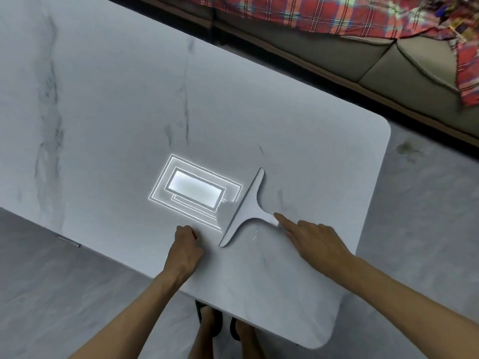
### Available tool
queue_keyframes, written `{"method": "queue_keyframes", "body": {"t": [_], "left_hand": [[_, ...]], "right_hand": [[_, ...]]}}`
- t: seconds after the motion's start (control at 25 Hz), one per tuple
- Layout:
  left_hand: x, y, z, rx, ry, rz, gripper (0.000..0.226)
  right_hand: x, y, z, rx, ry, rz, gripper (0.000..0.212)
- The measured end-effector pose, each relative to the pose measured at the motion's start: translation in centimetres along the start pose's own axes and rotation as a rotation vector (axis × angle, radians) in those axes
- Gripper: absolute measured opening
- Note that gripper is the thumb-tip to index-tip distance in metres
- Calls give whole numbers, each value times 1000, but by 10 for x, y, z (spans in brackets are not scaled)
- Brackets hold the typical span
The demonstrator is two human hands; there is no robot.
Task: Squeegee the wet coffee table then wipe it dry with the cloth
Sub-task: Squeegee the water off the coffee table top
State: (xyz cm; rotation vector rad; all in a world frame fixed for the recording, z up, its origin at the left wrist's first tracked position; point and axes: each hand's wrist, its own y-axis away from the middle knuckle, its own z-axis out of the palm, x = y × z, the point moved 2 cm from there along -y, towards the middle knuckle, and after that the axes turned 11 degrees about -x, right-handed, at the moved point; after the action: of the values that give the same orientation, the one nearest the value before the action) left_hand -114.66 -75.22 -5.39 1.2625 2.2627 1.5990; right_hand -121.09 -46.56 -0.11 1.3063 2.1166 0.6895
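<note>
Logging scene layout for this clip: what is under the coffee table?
Two sandalled feet stand on the grey floor at the coffee table's near edge, toes beneath it. Its top hides everything else underneath.

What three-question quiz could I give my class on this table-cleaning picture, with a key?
1. True or false: the squeegee rests on the coffee table.
2. Which of the hands touches the squeegee's handle? A. left hand B. right hand C. both
3. Fill in: a plaid ___ lies on the sofa.
Key: 1 true; 2 B; 3 blanket.
</note>
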Motion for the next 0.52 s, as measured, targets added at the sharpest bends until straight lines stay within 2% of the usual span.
{"method": "queue_keyframes", "body": {"t": [0.16,0.36,0.52], "left_hand": [[14,-8,20,-41,-106,25,12],[12,-9,17,-67,-142,33,9],[9,-7,18,-50,-150,40,8]], "right_hand": [[21,48,-2,-32,-8,91,49],[6,1,-33,61,-94,66,46],[11,-16,-22,47,-135,107,47]]}}
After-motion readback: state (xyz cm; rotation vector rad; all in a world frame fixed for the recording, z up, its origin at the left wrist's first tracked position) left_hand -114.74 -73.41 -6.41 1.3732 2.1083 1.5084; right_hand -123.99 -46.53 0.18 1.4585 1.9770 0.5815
